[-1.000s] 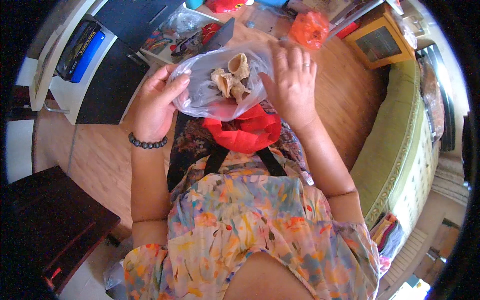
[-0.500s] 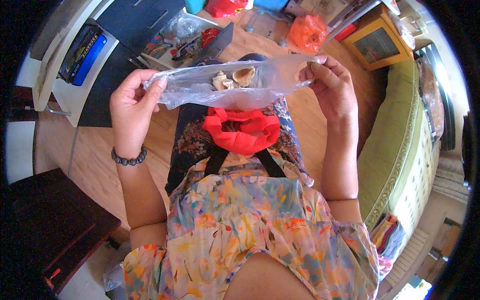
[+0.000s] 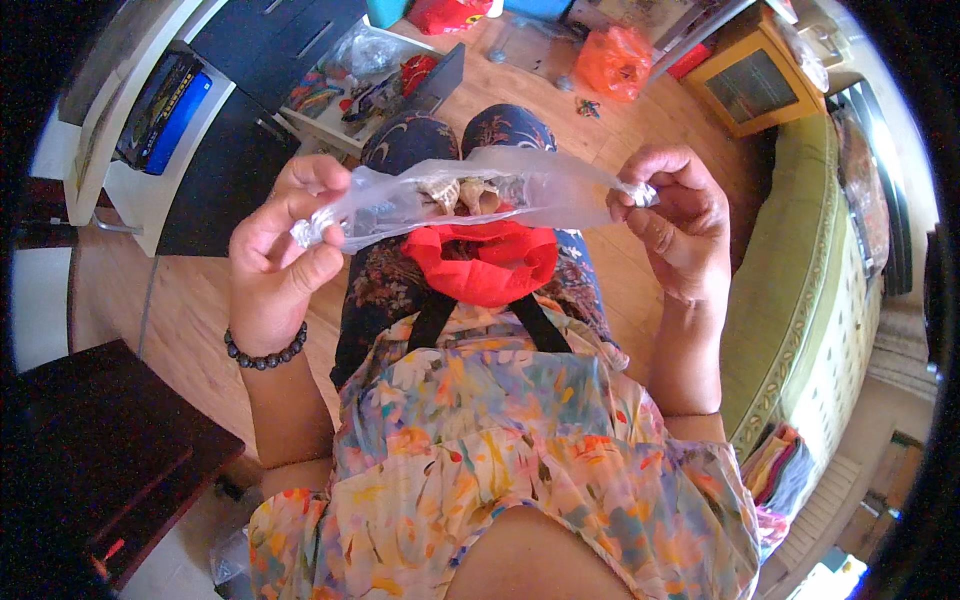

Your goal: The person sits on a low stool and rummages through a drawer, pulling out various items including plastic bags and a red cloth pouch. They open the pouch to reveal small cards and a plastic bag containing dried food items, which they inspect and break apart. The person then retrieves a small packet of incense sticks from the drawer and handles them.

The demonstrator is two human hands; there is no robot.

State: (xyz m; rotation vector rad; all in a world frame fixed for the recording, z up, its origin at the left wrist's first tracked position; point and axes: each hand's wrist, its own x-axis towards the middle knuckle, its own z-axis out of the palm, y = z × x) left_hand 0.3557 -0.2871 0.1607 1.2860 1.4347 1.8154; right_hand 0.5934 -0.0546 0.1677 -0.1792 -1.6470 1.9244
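A clear plastic bag (image 3: 570, 188) is stretched sideways between my two hands, above my lap. Several pale brown seashells (image 3: 440, 192) show in its middle. My left hand (image 3: 285, 230), with a dark bead bracelet at the wrist, grips a gathered corner of the bag between thumb and fingers. At the other end, my right hand (image 3: 678, 210) pinches the opposite bunched corner. Just below the bag, a red cloth bag (image 3: 480, 270) rests on my lap, its mouth open and partly hidden behind the plastic.
An open drawer (image 3: 440, 88) full of small items juts out at the upper left. On the wooden floor ahead sits an orange plastic bag (image 3: 613, 65). A green sofa (image 3: 775, 290) runs along my right; a dark brown stool-like piece (image 3: 120, 440) stands at lower left.
Both hands have come slightly lower and nearer, bringing the plastic bag down. Its corners are now bunched in my fingers, and the shells have shifted inside.
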